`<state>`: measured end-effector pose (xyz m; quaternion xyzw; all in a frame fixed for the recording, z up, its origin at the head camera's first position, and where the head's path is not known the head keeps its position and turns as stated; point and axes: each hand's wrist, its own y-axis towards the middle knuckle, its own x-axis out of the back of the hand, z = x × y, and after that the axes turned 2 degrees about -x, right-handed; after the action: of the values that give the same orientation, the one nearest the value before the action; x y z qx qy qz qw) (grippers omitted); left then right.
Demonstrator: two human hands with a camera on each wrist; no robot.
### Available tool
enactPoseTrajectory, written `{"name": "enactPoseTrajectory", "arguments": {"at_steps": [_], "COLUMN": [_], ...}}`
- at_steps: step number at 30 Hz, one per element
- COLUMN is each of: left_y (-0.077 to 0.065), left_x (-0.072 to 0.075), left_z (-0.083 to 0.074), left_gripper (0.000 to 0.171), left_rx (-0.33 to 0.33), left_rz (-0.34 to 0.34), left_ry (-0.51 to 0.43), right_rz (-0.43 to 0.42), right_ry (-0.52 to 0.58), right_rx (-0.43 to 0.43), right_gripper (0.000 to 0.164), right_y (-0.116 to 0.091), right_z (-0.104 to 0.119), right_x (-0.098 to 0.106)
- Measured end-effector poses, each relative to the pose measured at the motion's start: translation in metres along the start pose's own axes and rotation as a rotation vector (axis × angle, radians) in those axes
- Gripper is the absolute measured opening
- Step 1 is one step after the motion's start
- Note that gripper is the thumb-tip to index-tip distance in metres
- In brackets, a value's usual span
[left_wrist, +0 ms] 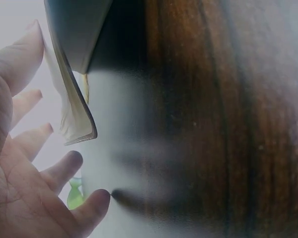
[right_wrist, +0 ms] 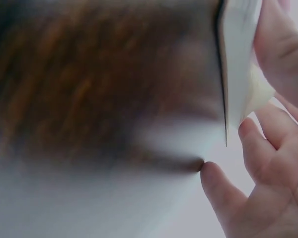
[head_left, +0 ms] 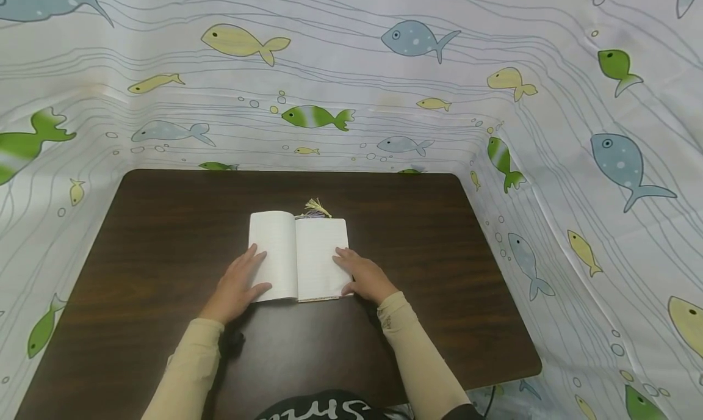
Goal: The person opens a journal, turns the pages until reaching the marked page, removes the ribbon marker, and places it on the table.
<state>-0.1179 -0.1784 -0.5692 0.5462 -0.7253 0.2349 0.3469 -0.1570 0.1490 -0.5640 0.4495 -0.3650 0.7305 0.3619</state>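
A notebook (head_left: 276,249) lies open on the dark table, its two pages pale and faintly ruled. A tassel (head_left: 315,208) of yellowish and purplish threads sticks out past its far edge. My left hand (head_left: 233,286) rests at the left page's outer edge, thumb on the paper and fingers spread. At the outer edge of the right page, my right hand (head_left: 369,278) lies with fingertips and thumb on the paper. Up close in the left wrist view, the thumb presses the notebook (left_wrist: 72,99), and the little fingertip meets the tabletop. The right wrist view shows the notebook's thin cover edge beside that hand.
The brown wood-grain table (head_left: 428,243) has rounded corners. A white curtain (head_left: 340,72) printed with fish surrounds it at the back and both sides. A dark item with white lettering (head_left: 324,408) shows at the near edge, and a black cable (head_left: 490,401) hangs at lower right.
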Motion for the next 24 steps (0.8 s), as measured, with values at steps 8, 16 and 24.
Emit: {"name": "enactPoseTrajectory", "arguments": {"at_steps": [8, 16, 24], "left_y": [0.0, -0.002, -0.0023], "left_x": [-0.0006, -0.002, -0.0021], "left_z": [0.0015, 0.0004, -0.0001], "left_gripper": [0.073, 0.072, 0.07], "left_rx": [0.0, -0.008, -0.013], "left_rz": [-0.004, -0.018, -0.021], "left_ry": [-0.001, 0.005, 0.015], "right_rz": [-0.07, -0.118, -0.144], "right_ry": [0.034, 0.045, 0.075], "right_rx": [0.012, 0.011, -0.011], "right_gripper": [0.076, 0.076, 0.076], "right_y": [-0.0016, 0.0, -0.0006], "right_z": [-0.0018, -0.0046, -0.0035], "right_x": [-0.0017, -0.0062, -0.0058]}}
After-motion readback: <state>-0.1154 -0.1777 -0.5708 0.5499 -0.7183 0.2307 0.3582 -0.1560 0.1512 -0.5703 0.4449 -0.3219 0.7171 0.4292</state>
